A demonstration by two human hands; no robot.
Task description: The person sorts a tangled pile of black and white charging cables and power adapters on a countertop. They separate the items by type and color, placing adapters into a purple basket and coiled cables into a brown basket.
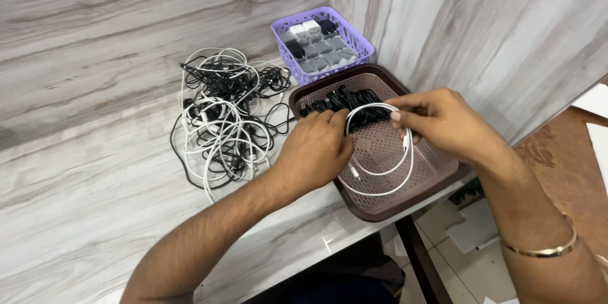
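Your left hand (pixel 316 145) and right hand (pixel 437 120) are both pinching a coiled white cable (pixel 380 171) over the brown basket (pixel 437 174), tangled cables (pixel 221 114) lying beside it on the surface (pixel 82 196)

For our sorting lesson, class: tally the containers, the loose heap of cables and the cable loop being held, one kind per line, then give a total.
Purple basket: 1
Brown tray: 1
Tangled heap of black and white cables: 1
White cable loop, held by the left hand and right hand: 1
Total: 4
The chargers in the basket are too crowded to count.
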